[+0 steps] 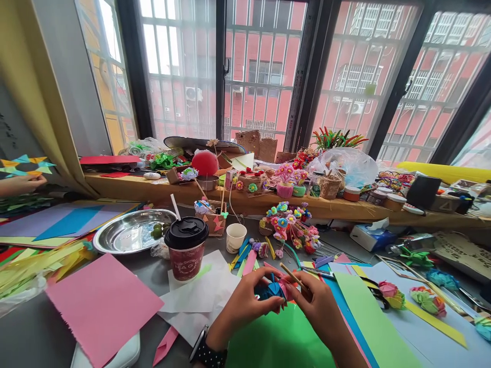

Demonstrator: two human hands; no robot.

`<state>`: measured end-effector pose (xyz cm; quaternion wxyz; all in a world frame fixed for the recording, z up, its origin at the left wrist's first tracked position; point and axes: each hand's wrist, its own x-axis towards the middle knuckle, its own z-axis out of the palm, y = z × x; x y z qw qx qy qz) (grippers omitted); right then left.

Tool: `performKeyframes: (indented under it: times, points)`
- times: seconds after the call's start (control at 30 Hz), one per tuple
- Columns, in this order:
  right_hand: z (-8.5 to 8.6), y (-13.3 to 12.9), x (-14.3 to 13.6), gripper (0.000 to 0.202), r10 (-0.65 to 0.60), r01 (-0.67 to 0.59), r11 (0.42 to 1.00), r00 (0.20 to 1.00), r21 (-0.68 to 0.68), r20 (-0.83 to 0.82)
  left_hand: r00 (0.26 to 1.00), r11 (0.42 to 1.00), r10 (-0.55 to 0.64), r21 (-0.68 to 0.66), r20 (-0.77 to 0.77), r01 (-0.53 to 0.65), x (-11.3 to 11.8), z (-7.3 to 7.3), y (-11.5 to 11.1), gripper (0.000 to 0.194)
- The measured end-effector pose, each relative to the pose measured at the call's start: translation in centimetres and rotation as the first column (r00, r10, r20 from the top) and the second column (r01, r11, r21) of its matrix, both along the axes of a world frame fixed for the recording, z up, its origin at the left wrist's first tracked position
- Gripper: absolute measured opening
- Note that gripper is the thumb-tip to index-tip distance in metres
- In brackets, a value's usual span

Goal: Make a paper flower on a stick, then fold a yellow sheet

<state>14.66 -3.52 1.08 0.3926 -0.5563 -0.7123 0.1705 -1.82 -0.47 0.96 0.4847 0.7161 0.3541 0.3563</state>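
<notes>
near the centre, just above a green sheet (284, 335) on the tabletop (26, 337): blue folded paper (275, 290), with a pink paper part (286, 287) right beside it, both between two hands set close together, presumably for fine control of something so small. left hand (249, 294): curled around the blue side, fingers above and thumb below, probably to steady the folds without flattening the points. right hand (312, 301): closed about a thin brown stick (292, 277), fingertips also at the pink part; exact contact there hidden by the fingers. stick slanted across the grip, perhaps so as to leave thumb and forefinger usable. beyond the hands: blue strips (242, 254) near a white paper cup (236, 238), seemingly within easy reach. to the left: a lidded red cup (186, 261), upright beside white paper (207, 296), likely away from the forearms; nearer, a pink square sheet (107, 306), flat over a partly covered white object (128, 352). to the right: crumpled-paper flowers (427, 300) on a pale sheet (433, 352), spaced apart, possibly against crushing. at the far left edge: another person's hand (23, 185), gripping a folded-paper ring (42, 167).
</notes>
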Motion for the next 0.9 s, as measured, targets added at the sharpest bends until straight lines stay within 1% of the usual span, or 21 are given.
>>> performKeyframes:
  times: [0.1,0.23,0.33,0.43,0.57,0.7,0.8,0.9]
  points:
    - [-0.1,0.0,-0.3,0.022,-0.014,0.013,0.999,0.999,0.034,0.041,1.000,1.000,-0.001,-0.001,0.027,0.001,0.1,-0.2,0.1,0.041]
    - [-0.9,0.3,-0.5,0.021,-0.009,0.001,0.994,0.998,0.108,0.068,0.996,0.999,-0.035,0.012,0.081,0.034,0.1,-0.5,0.3,0.042]
    - [-1.6,0.5,-0.4,0.020,0.025,-0.038,0.987,0.996,0.154,0.084,0.989,0.996,-0.088,-0.013,0.120,0.090,0.0,-0.7,0.5,0.041]
    - [-1.7,0.6,-0.3,0.020,0.064,-0.074,0.984,0.996,0.160,0.069,0.989,0.996,-0.080,-0.035,0.127,0.085,-0.2,-0.8,0.7,0.038]
    - [-0.8,0.2,-0.4,0.016,0.082,-0.095,0.986,0.991,0.136,0.102,0.997,0.999,-0.041,-0.010,0.066,0.041,-0.6,-0.7,0.9,0.029]
    - [-0.1,-0.1,-0.8,0.018,0.143,-0.167,0.978,0.973,0.128,0.181,0.998,0.993,0.034,0.111,-0.059,-0.027,-0.8,0.1,0.7,0.016]
    - [-0.1,-0.1,-1.0,0.021,0.141,-0.173,0.977,0.965,0.129,0.222,0.989,0.983,0.063,0.180,-0.133,-0.038,-0.8,0.7,0.4,0.011]
    - [-0.4,-0.1,-1.2,0.020,0.125,-0.173,0.967,0.963,0.190,0.241,0.983,0.973,0.094,0.222,-0.159,-0.057,-0.8,0.9,0.3,0.010]
